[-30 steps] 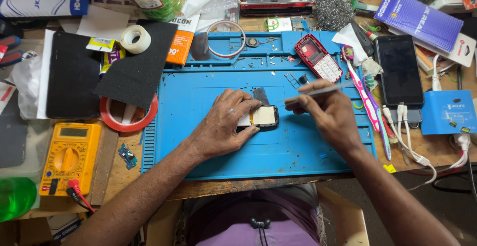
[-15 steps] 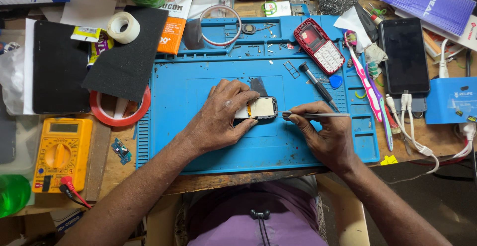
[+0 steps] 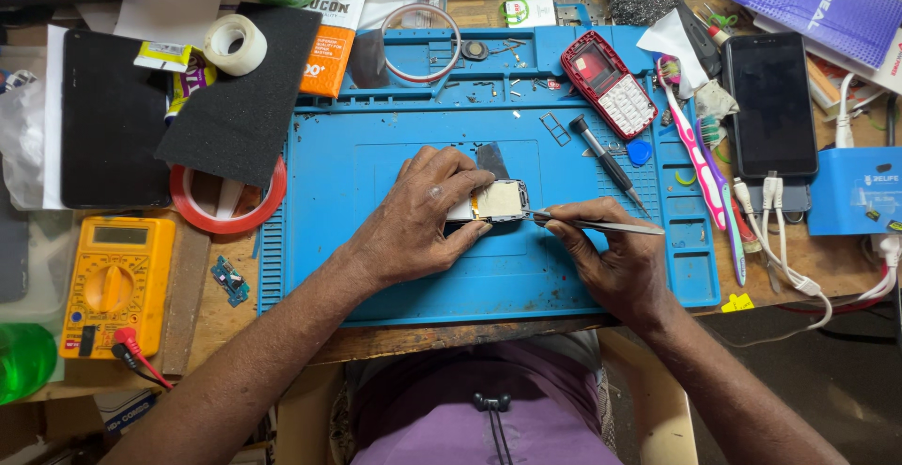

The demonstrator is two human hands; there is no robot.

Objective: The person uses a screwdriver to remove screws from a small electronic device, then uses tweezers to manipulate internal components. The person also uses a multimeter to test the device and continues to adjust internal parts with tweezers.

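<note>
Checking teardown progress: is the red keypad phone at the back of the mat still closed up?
Open. The red keypad phone lies face up with bare red frame above the keys, no screen cover.

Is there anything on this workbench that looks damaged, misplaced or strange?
The red keypad phone lies tilted at the mat's top right with its upper front open, apparently no screen. Small screws and metal parts lie loose in the mat's upper trays. Nothing looks spilled.

Dark phone screen (image 3: 772, 103) — right; orange package (image 3: 327, 59)
</note>
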